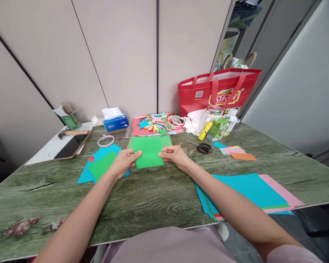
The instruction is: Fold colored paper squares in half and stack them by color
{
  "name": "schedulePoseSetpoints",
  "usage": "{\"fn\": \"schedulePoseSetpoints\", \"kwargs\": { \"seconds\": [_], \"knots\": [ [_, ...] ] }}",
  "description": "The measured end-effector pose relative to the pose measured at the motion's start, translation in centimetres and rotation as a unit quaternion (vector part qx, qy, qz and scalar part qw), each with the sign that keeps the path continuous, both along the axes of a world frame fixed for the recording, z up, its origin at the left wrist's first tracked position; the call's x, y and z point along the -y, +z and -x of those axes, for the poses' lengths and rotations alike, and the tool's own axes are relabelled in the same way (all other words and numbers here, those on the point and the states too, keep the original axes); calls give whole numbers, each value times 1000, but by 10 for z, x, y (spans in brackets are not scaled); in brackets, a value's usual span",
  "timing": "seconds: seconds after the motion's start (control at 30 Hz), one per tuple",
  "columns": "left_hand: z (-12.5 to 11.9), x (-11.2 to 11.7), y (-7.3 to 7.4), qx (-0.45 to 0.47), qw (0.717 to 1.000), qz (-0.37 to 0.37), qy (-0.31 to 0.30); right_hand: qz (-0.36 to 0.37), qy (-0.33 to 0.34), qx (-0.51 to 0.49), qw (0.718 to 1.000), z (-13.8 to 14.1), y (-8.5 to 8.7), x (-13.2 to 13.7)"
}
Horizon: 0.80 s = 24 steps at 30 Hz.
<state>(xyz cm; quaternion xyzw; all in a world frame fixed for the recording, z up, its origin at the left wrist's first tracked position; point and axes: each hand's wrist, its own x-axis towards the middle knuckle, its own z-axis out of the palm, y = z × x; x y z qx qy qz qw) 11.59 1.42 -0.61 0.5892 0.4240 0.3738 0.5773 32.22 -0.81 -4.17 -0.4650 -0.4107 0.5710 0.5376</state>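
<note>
A square sheet of green paper [148,152] is held up between my two hands, above the table. My left hand [125,163] pinches its left edge, thumb on the near face. My right hand [175,156] grips the right edge between thumb and fingers. Behind it lies another green sheet [164,140], partly covered. Left of my left hand, blue paper sheets [84,174] overlap with a green piece [102,166] on top. A small green paper star [162,132] sits just beyond the sheets, by a pile of colourful paper stars [153,126].
Scissors [201,147], a yellow glue stick [205,130] and paper scraps [242,156] lie to the right. A stack of coloured paper [244,188] is under my right forearm. Tape rolls [106,141], a tissue box [116,122], a phone [71,147] and a red bag [194,100] stand around.
</note>
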Motion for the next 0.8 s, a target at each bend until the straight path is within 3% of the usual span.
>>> {"fn": "schedulePoseSetpoints", "kwargs": {
  "seconds": [0.23,0.57,0.8],
  "knots": [
    [1,-2,-7,58,989,98,-96,-2,-14,-21,1000,-2,1,-2],
    [-2,1,-5,23,999,29,-17,-11,-9,-14,1000,-1,1,-2],
    [1,2,-2,48,984,120,-120,-6,-36,-31,999,-5,2,-3]
  ]
}}
